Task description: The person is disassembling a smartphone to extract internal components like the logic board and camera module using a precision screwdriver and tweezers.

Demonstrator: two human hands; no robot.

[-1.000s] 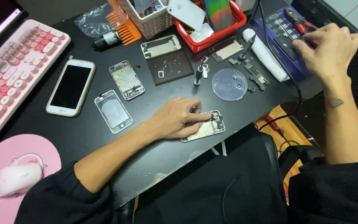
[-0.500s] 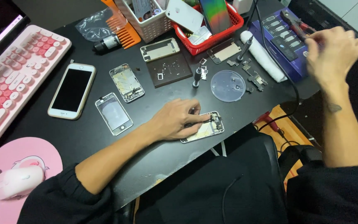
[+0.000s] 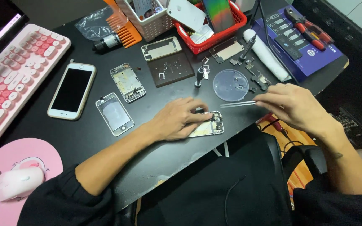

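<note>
A: Now, state the position of each hand.

B: The left hand (image 3: 177, 121) lies flat on the opened phone chassis (image 3: 209, 125) at the near edge of the black worktop (image 3: 156, 159), fingers spread loosely and pressing it down. The right hand (image 3: 296, 104) pinches a slim pair of tweezers (image 3: 237, 104) between thumb and fingers; the tips point left, toward the chassis but apart from it.

A: Items directly behind the hands?

B: A clear round dish (image 3: 230, 85) with small parts in it, and a small screwdriver (image 3: 198, 76) standing upright beside a dark brown square mat (image 3: 170, 69).

A: Packages and containers?

B: A blue rectangular box (image 3: 302, 46) at the far right, printed with white outline drawings, with red-handled pliers (image 3: 308, 29) on top. A white roll (image 3: 267, 54) lies against its left edge. A red basket (image 3: 214, 37) and a cream basket (image 3: 147, 25) stand at the back, and a crumpled clear plastic bag (image 3: 95, 25) lies to their left.

A: Left section?

B: A white smartphone (image 3: 72, 90), face up, near a pink keyboard (image 3: 13, 71).
</note>
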